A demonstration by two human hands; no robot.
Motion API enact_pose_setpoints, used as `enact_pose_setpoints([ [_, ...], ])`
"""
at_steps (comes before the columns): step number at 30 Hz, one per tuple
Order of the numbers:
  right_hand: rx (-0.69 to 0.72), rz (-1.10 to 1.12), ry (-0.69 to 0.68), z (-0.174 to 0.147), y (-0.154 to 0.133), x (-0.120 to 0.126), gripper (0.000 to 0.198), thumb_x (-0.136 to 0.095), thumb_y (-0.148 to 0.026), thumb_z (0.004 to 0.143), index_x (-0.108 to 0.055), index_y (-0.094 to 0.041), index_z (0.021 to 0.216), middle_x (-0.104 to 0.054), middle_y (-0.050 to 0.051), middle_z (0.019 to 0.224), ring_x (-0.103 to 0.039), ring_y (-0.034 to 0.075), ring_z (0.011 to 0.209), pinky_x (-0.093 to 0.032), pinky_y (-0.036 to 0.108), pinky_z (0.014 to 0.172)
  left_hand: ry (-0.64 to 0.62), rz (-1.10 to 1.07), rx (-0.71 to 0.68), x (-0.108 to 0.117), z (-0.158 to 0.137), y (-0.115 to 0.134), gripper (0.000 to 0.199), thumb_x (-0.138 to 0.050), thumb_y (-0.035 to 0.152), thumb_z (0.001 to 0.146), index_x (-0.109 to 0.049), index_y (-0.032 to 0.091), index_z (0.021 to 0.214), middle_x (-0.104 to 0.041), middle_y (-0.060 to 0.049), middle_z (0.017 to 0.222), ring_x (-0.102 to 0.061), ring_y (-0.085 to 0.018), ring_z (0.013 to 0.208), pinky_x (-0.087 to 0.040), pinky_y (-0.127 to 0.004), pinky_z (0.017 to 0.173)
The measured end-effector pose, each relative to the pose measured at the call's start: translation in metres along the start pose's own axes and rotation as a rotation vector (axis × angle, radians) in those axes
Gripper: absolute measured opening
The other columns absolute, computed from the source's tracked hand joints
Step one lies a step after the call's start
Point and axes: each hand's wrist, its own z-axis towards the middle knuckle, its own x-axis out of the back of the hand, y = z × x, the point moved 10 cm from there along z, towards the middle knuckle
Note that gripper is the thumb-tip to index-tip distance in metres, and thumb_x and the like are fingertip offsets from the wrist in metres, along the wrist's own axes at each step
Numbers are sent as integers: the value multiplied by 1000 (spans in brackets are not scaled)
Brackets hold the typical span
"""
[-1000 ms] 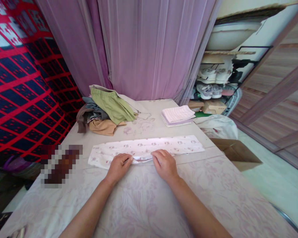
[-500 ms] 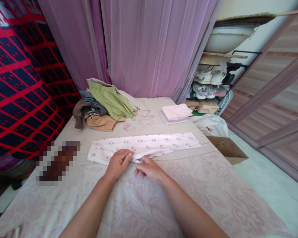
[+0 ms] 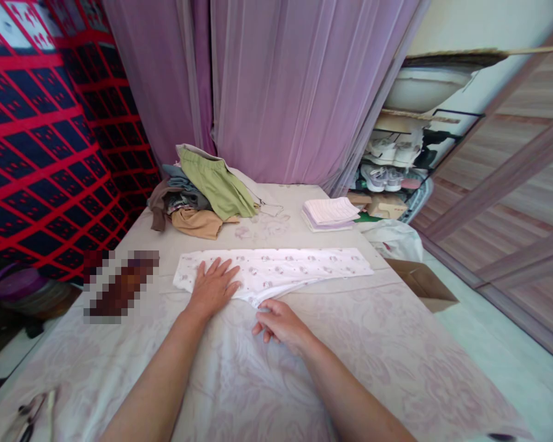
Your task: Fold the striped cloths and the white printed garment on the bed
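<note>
A pair of white printed pants (image 3: 299, 264), folded lengthwise, lies across the bed in front of me. My left hand (image 3: 213, 287) rests flat on the wider left part of the pants, fingers spread. At the near edge, where the cloth comes to a point, my right hand (image 3: 279, 322) pinches a bit of the pants between thumb and forefinger. Its other fingers curl loosely underneath. The narrow leg end points right.
A heap of clothes with green shorts (image 3: 214, 178) on top lies at the back left. Folded cloths (image 3: 329, 212) are stacked at the back right. A cardboard box (image 3: 419, 282) stands beyond the bed's (image 3: 373, 356) right edge. A blurred-out patch (image 3: 120, 285) is at left.
My left hand has gone from gripping the near edge to lying flat and spread on the pants. My right hand has drawn the pinched point slightly towards me, and the cloth lies smoother.
</note>
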Motion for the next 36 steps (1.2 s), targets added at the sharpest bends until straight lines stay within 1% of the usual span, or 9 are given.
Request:
enact_pose_setpoints([
  [3, 10, -3, 15, -1, 0, 1, 17, -51, -19, 79, -54, -17, 96, -66, -4, 61, -47, 6, 39, -21, 18, 38, 103, -4, -39, 11, 0, 11, 36, -52, 31, 87, -64, 26, 121, -51, -9, 142, -35, -33, 137, -14, -62, 113],
  [5, 13, -15, 7, 0, 0, 1, 16, -52, -18, 80, -55, -17, 96, -66, -4, 60, -47, 6, 38, -21, 18, 38, 147, -102, -126, 14, -1, 28, 35, -49, 23, 87, -66, 24, 118, -58, -9, 134, -45, -28, 130, -26, -54, 113],
  [9, 26, -46, -16, 4, -1, 0, 17, -51, -17, 80, -58, -18, 96, -64, -5, 58, -47, 6, 38, -23, 18, 38, 11, -378, -290, -3, -5, 62, 34, -43, 19, 87, -70, 25, 106, -73, -4, 105, -64, -18, 100, -50, -33, 91],
  [17, 71, -72, -39, -1, 9, 17, 20, -54, -24, 81, -61, -18, 100, -68, -3, 65, -49, 6, 40, -28, 18, 39, 52, -413, -444, 3, -12, 70, 31, -46, 14, 84, -72, 24, 97, -72, -5, 99, -63, -19, 97, -48, -36, 89],
  [20, 192, -181, 67, -7, 3, 80, 20, -53, -32, 83, -63, -16, 78, -69, 1, 68, -52, 8, 44, -38, 19, 47, 49, -395, -445, 4, -12, 71, 25, -49, 20, 87, -72, 23, 95, -72, -6, 99, -63, -19, 96, -47, -36, 89],
  [25, 163, -590, 888, -31, -23, 271, 28, -43, -30, 87, -69, -21, 92, -73, 4, 88, -66, 16, 75, -50, 25, 69, 43, -350, -410, 5, -11, 70, 19, -52, 32, 89, -70, 24, 88, -71, -5, 98, -62, -21, 96, -44, -39, 92],
  [27, 100, -652, 1028, -31, -29, 320, 30, -44, -27, 87, -68, -21, 104, -71, 6, 105, -64, 20, 98, -48, 29, 81, 32, -332, -403, 4, -10, 69, 19, -51, 32, 89, -69, 24, 84, -70, -5, 99, -62, -21, 97, -44, -40, 93],
  [31, -34, -719, 1109, -15, -31, 371, 34, -51, -30, 85, -68, -17, 111, -70, 10, 109, -63, 24, 102, -46, 32, 84, 13, -292, -401, 0, -9, 66, 23, -50, 33, 90, -66, 24, 77, -70, -4, 101, -61, -20, 98, -45, -40, 94],
  [36, -63, -796, 1052, 8, -28, 383, 26, -60, -35, 80, -72, -23, 100, -72, 4, 101, -65, 21, 95, -46, 27, 76, 46, -251, -399, -6, -8, 59, 20, -53, 36, 88, -66, 26, 77, -69, -2, 108, -60, -22, 106, -46, -42, 96],
])
